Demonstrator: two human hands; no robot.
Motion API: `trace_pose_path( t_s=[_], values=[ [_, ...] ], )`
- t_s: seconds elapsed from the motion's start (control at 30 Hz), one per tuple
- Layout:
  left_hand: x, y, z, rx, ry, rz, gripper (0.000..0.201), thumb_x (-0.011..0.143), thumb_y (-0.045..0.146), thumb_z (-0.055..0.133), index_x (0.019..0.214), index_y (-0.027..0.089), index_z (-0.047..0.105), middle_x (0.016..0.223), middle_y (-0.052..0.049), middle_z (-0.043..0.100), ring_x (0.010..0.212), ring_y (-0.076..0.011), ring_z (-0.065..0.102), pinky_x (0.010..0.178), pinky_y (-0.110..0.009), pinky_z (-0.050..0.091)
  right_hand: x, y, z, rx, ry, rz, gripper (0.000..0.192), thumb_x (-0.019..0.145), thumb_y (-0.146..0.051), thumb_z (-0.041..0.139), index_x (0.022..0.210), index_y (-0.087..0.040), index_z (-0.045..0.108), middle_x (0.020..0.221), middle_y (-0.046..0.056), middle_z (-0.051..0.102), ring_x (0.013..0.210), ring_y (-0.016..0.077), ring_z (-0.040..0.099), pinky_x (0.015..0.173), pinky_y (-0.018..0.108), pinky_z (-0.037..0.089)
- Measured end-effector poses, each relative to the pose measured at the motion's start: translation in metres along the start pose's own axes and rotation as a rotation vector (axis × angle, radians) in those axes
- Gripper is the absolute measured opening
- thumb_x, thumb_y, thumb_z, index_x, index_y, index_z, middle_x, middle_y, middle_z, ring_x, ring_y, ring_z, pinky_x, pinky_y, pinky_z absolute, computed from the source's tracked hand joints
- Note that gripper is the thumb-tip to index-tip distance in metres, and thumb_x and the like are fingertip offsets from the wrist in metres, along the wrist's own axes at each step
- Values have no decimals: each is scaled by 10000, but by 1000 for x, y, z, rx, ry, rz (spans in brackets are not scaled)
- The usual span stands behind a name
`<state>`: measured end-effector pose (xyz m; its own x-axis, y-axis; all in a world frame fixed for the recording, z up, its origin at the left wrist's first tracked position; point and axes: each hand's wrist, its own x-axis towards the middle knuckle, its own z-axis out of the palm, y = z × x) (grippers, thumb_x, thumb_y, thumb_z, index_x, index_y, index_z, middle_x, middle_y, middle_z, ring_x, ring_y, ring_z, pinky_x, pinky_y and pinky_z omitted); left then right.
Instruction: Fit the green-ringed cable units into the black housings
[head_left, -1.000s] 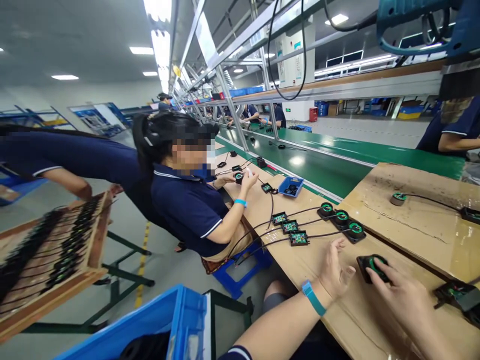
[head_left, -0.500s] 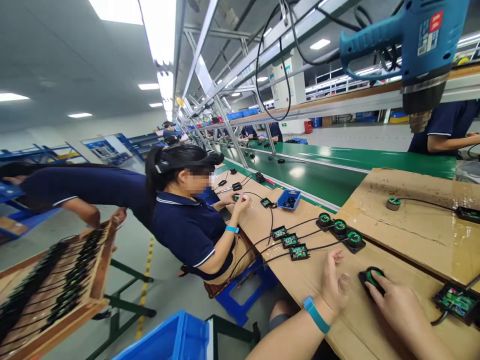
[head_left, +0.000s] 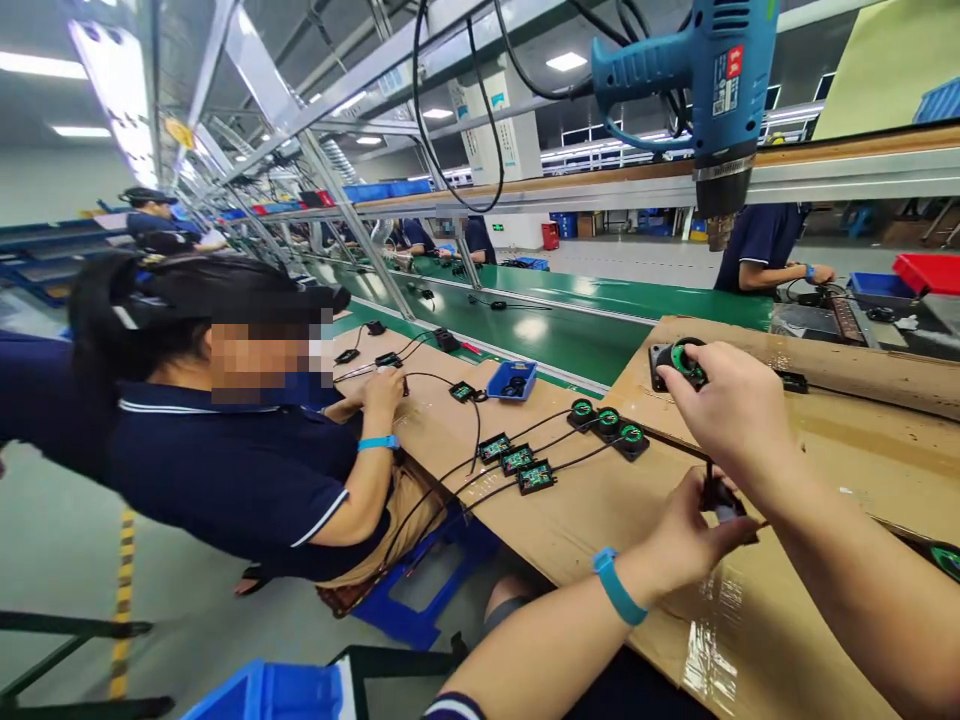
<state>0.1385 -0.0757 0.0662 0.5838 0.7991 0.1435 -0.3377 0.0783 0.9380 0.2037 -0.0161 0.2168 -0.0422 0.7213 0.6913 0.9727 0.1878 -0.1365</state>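
My right hand (head_left: 739, 405) is raised over the cardboard and pinches a round black housing (head_left: 660, 368) with a green circuit board inside, between thumb and fingers. Lower and closer to me, my left hand (head_left: 694, 525) is closed on a small dark box (head_left: 724, 498), partly hidden by the fingers; its open side cannot be seen. To the left of my hands, a row of round black housings (head_left: 631, 437) with green boards lies on the cardboard. Black cables join them to rectangular black boxes (head_left: 535, 477) with open circuit boards.
A heat gun (head_left: 724, 100) hangs above, nozzle down, from the metal frame. A blue tray (head_left: 512, 382) holds black rings. At left a co-worker (head_left: 247, 460) sits working at the same cardboard-covered table (head_left: 555, 545). Behind runs a green conveyor (head_left: 540, 325). A blue crate (head_left: 262, 692) stands below.
My right hand has lifted the round housing off the cardboard. My left hand, loosely curled before, now grips the dark box. The view has turned rightward.
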Motion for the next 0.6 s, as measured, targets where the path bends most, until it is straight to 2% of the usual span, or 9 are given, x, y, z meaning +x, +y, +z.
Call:
trace_pose_path(
  t_s=[0.1,0.2,0.27,0.33,0.4,0.5,0.53,0.6],
  values=[
    [-28,19,-34,-142,-36,-142,604,731,340,826,1209,219,476,1127,-106,632,1000,-244,676,893,-419,548,-8,31,14,-124,-149,131,280,897,-416,610,944,-160,712,857,121,702,815,272,657,757,366,494],
    [-61,36,-87,-211,13,-300,508,762,357,780,1138,232,461,1073,-73,658,871,-237,733,787,-374,564,-45,57,42,-188,-352,310,282,860,-421,648,955,-165,716,774,127,706,738,280,665,689,360,479],
    [-77,43,-121,-179,57,-414,466,771,396,762,1077,221,457,999,-60,678,798,-250,745,700,-349,564,-76,62,65,-176,-432,392,305,851,-424,658,1001,-162,700,757,128,708,714,277,674,652,345,474],
    [-84,44,-153,-93,41,-529,470,767,440,760,1042,211,455,922,-54,690,742,-248,738,639,-333,555,-104,56,88,-143,-501,444,333,853,-414,664,1056,-150,668,776,133,715,721,277,685,635,333,472],
    [-85,41,-181,70,33,-588,490,734,469,781,1003,193,478,792,-24,671,643,-206,696,577,-295,521,-123,44,107,-107,-584,492,353,870,-408,659,1093,-136,635,824,144,722,763,288,695,643,331,475],
    [-79,32,-216,464,150,-592,441,705,486,779,900,178,531,602,48,547,501,-141,557,495,-254,446,-135,35,121,-24,-665,516,364,942,-469,567,1066,-133,630,925,172,720,871,311,696,715,352,489],
    [-77,29,-224,619,199,-568,395,731,487,750,863,178,543,585,49,525,499,-141,536,498,-263,446,-138,36,122,20,-677,506,382,965,-490,524,1058,-138,637,959,177,718,912,313,692,756,361,493],
    [-77,26,-233,930,249,-452,311,826,478,649,838,178,571,660,1,581,595,-179,581,589,-322,505,-143,44,122,131,-694,457,393,960,-499,534,1114,-153,639,1046,168,711,1001,307,675,846,373,490]
  ],
)
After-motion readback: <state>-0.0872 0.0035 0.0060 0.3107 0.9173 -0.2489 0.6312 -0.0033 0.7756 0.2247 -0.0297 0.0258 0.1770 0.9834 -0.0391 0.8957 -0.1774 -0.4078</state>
